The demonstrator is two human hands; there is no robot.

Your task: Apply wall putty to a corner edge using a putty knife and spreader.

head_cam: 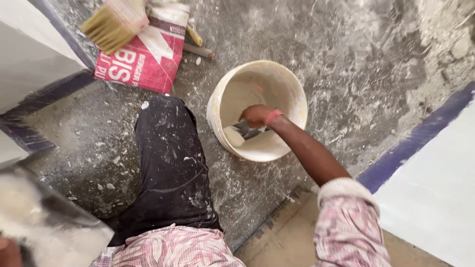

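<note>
My right hand (257, 115) reaches down into a white plastic bucket (217, 101) on the concrete floor and is closed on a metal putty knife (241, 133), whose blade sits in the pale putty at the bucket's bottom. My left hand (9, 251) shows only at the bottom left corner, holding a wide flat metal trowel plate (47, 220) smeared with white putty. My knee in dusty black trousers (170, 163) is between the two hands.
A red and white putty bag (148, 52) lies on the floor at the top left, with a wide bristle brush (111, 24) on it. White walls with dark blue skirting stand at left (34, 64) and right (435, 168). The floor is rough and splattered.
</note>
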